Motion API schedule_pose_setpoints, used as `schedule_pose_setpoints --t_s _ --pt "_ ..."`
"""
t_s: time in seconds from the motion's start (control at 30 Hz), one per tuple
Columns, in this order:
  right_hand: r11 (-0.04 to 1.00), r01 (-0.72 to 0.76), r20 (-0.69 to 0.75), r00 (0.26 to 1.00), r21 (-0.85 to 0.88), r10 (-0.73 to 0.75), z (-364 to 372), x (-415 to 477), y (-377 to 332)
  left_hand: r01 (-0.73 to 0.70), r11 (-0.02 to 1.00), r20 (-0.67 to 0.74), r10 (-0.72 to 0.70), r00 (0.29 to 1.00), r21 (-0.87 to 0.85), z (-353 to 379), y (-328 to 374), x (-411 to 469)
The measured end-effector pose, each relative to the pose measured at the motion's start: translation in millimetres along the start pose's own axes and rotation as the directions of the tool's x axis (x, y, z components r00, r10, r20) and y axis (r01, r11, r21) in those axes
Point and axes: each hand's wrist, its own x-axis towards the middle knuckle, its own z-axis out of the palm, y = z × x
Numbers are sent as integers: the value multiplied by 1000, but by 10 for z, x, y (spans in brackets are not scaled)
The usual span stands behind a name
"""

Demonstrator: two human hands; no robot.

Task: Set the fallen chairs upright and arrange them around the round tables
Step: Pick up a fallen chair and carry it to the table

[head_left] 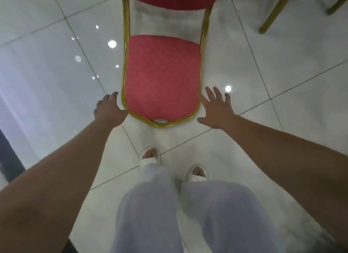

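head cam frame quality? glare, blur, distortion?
Head view: round lamp reflections glare off the glossy floor, the brightest left of the red chair, another beside the right hand. Head view: the forearms balloon toward the lower corners, wide-angle stretch. Head view: the left hand and trousers look soft. The lighting is dim and flat, with no hard shadows.

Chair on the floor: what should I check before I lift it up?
1. Chair upright: not ok, it lies on its back.
2. Left hand gripping the frame: not ok, it is open beside it.
3. Right hand gripping the frame: not ok, it is open beside it.
4. Feet clear of the frame: ok.
5. Other chair's legs out of the way: ok, they stand apart.
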Motion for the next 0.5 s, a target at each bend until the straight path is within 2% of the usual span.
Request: schedule_pose_setpoints --t_s 0.07,0.13,0.17,0.2,0.27,0.3,0.37,0.43,0.5 --pt "986 -79 -4 997 149 81 302 491 -2 21 997 -28 -24 999 -75 355 -91 486" --pt "877 -212 -7 971 432 238 580 928 1 28 976 -43 -38 998 -216 670 -167 924" --pt "763 -265 8 947 589 322 710 1121 10 43 942 -31 -57 998 -333 800 -193 1114" --pt "606 -288 33 917 742 396 826 1294 26 68 872 -11 -84 996 -485 902 -215 1276" --pt "257 -243 89 865 936 494 1035 1579 73 127 662 27 -159 987 -738 1057 -271 1544" --pt "107 -227 144 851 968 505 1122 1703 84 163 574 54 -201 978 -802 1115 -313 1653" --pt "-118 -255 280 849 960 447 1256 1911 58 225 486 138 -207 968 -845 1223 -394 1832" --pt "-210 -259 324 858 943 399 1363 2072 -1 264 463 217 -152 964 -846 1323 -448 1925" --pt "-238 -238 318 861 942 397 1383 2098 -34 267 453 238 -120 964 -851 1355 -465 1910"
